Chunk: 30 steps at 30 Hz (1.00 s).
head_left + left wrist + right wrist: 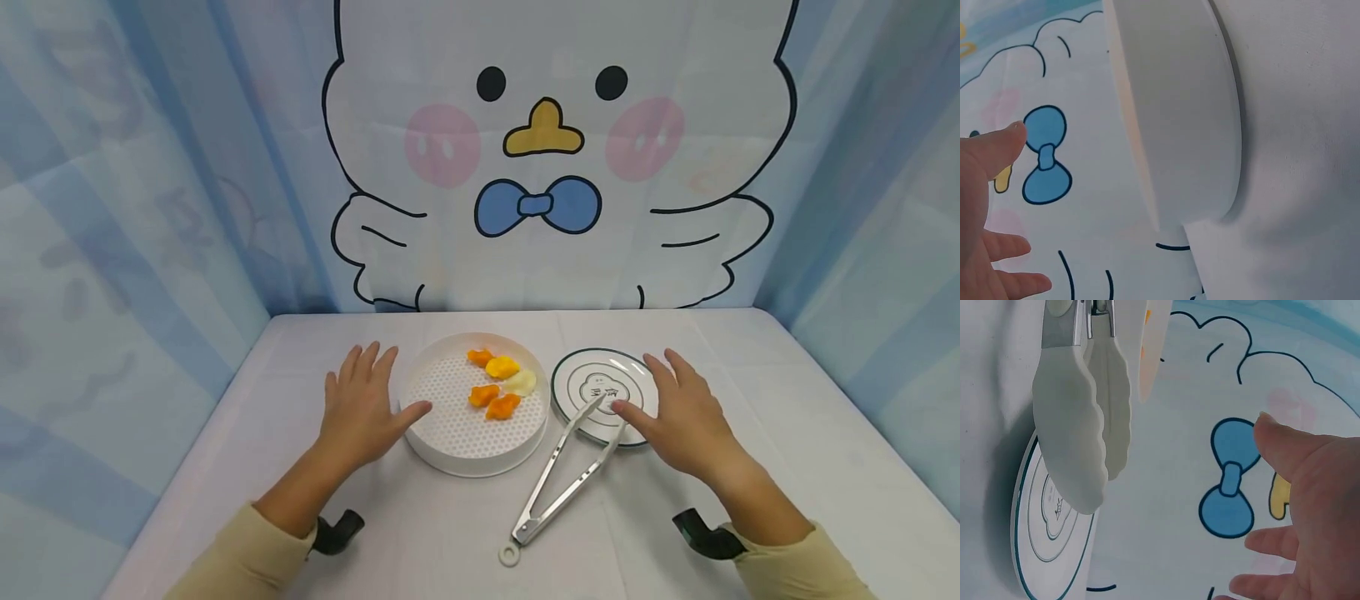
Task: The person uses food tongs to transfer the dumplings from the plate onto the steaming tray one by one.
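Note:
A round white steamer tray (450, 433) with a perforated bottom holds several small pieces: three orange ones (503, 407), a yellow one (502, 367) and a cream one (521, 382). My left hand (362, 412) is at its left side, fingers spread, holding nothing. In the left wrist view the tray's side wall (1185, 112) is apart from the fingers. Metal tongs (566, 493) lie with their pale tips over a white, dark-rimmed plate (637, 379). Spread and holding nothing, my right hand (686, 417) is at the plate's right; the right wrist view shows the tong tips (1069, 425) away from it.
A white cloth covers the table (420, 533). Behind it hangs a curtain (555, 267) printed with a cartoon bird, and blue-white curtains (112, 250) flank both sides. Black wrist mounts (339, 532) sit by the sleeves.

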### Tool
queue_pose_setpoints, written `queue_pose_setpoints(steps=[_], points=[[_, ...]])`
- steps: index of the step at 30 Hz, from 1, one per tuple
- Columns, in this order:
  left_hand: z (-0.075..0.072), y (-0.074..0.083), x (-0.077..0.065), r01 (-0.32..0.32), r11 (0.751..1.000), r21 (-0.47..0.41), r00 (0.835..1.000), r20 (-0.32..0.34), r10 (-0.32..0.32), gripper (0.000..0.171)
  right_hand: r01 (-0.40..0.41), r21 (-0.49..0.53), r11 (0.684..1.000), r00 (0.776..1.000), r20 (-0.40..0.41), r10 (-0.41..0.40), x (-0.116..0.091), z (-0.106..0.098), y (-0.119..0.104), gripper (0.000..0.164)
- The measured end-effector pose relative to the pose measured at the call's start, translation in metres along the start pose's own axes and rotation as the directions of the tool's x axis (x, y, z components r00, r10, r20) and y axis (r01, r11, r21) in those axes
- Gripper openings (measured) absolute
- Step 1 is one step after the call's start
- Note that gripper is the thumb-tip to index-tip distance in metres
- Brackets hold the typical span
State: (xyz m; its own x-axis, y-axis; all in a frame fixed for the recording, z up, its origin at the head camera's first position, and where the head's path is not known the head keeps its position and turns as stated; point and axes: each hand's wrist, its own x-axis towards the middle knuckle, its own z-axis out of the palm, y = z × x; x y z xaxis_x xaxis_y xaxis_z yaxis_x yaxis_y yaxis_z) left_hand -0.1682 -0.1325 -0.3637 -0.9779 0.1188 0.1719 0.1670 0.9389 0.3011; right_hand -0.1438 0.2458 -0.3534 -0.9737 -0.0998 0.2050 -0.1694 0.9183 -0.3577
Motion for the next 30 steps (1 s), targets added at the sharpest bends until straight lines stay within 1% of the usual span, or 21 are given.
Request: queue_pose_setpoints(steps=[3, 6, 12, 16, 21, 25, 30], points=[[-0.001, -0.002, 0.001, 0.010, 1.000, 0.015, 1.000, 0.016, -0.010, 0.096, 0.024, -0.059, 0.998, 1.000, -0.006, -0.024, -0.001, 0.001, -0.002, 0.083], [-0.002, -0.004, 0.000, 0.020, 0.999, 0.029, 0.999, 0.046, -0.021, 0.099, 0.040, -0.109, 0.993, 0.999, -0.002, -0.040, -0.003, 0.003, -0.005, 0.084], [0.000, -0.003, 0.001, 0.016, 0.997, 0.078, 0.992, 0.127, -0.026, 0.105, 0.038, -0.154, 0.987, 0.999, 0.035, -0.033, -0.008, 0.006, -0.010, 0.084], [0.004, -0.003, 0.001, 0.001, 0.996, 0.090, 0.987, 0.161, -0.016, 0.106, 0.043, -0.176, 0.983, 0.997, 0.074, -0.031, -0.010, 0.011, -0.010, 0.084], [0.007, -0.003, 0.000, 0.000, 0.995, 0.095, 0.985, 0.170, -0.016, 0.106, 0.036, -0.173, 0.984, 0.996, 0.085, -0.021, -0.012, 0.014, -0.009, 0.084], [0.006, -0.003, -0.001, 0.001, 0.996, 0.087, 0.987, 0.162, -0.015, 0.105, 0.028, -0.167, 0.986, 0.996, 0.085, -0.014, -0.012, 0.015, -0.008, 0.085], [0.004, -0.002, -0.001, 0.004, 0.996, 0.084, 0.985, 0.169, -0.018, 0.104, 0.028, -0.161, 0.987, 0.996, 0.089, -0.014, -0.012, 0.014, -0.009, 0.085]])
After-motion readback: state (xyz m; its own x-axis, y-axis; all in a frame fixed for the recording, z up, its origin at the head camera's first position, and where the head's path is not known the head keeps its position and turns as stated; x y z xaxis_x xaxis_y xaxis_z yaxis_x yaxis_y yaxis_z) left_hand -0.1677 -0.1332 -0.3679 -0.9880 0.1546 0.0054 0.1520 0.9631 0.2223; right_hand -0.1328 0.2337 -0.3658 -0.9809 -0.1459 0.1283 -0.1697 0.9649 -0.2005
